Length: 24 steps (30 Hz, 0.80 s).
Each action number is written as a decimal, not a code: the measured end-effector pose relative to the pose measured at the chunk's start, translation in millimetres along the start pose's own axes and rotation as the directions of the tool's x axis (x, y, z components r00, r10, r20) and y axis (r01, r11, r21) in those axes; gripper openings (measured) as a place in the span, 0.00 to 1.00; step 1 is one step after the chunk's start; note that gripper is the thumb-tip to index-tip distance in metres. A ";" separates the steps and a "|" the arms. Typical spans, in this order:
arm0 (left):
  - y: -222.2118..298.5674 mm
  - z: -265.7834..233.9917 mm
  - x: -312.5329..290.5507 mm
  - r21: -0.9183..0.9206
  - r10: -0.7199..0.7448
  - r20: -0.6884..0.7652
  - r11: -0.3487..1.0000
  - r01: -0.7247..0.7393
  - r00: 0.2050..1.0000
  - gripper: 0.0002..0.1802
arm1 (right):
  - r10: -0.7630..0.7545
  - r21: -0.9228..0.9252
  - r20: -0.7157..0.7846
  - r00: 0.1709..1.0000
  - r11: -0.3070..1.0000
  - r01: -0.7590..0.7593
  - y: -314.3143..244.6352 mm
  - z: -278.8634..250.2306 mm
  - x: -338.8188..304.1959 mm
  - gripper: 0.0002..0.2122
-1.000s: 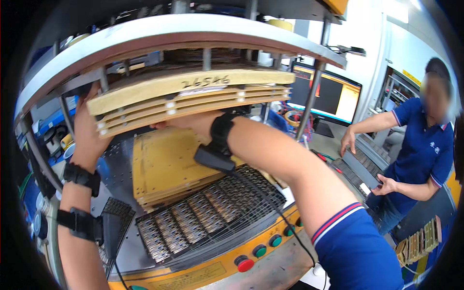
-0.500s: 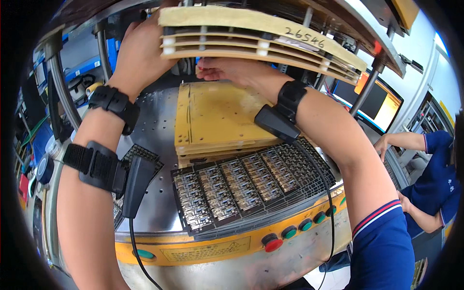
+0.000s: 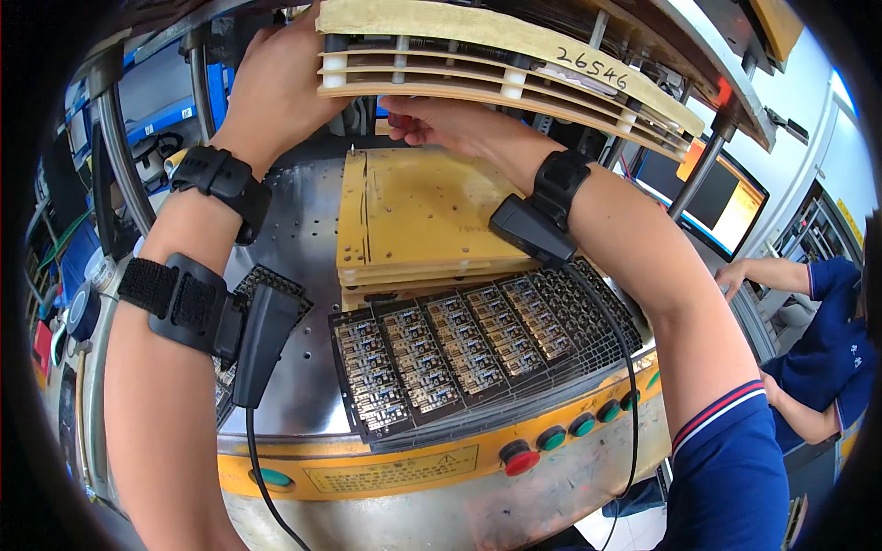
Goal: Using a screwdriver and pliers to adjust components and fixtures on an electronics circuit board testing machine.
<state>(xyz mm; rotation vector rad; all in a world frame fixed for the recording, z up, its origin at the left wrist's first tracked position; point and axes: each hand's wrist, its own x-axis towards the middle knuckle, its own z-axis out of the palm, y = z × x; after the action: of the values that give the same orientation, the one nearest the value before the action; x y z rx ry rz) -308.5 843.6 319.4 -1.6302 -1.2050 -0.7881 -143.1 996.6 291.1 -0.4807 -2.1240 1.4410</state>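
Observation:
Both my arms reach up to a layered, pale yellow die plate (image 3: 510,41) that hangs below the press head. My left hand (image 3: 287,84) is at its left end, its fingers hidden behind the plate. Under the plate, my right hand (image 3: 430,121) has its fingers curled round a small red thing (image 3: 399,120), whose kind I cannot make out. Below sits a yellow lower die block (image 3: 427,207) with holes and a pin at its far left corner. A stack of dark circuit board panels (image 3: 450,354) lies in front of it.
Green buttons (image 3: 551,440) and a red mushroom button (image 3: 519,458) line the yellow front edge. Steel guide posts (image 3: 118,138) flank the press. More panels (image 3: 276,286) lie by my left forearm. A monitor (image 3: 721,197) and another person (image 3: 827,340) are at the right.
The view has shifted slightly. My right fingers are more curled, and more of the red thing shows in them. My left hand stays at the upper plate's left end.

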 end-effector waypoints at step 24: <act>2.1 1.0 -3.6 -0.025 -0.041 -0.065 0.999 0.039 0.997 0.40 | -0.066 0.585 -0.093 0.993 0.804 0.108 8.9 -5.5 9.2 0.10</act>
<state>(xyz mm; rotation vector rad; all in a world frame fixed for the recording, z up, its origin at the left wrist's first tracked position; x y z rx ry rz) -307.7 843.1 315.2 -1.5913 -1.1890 -0.8772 -147.2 1009.1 286.5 -0.1794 -1.4964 1.8883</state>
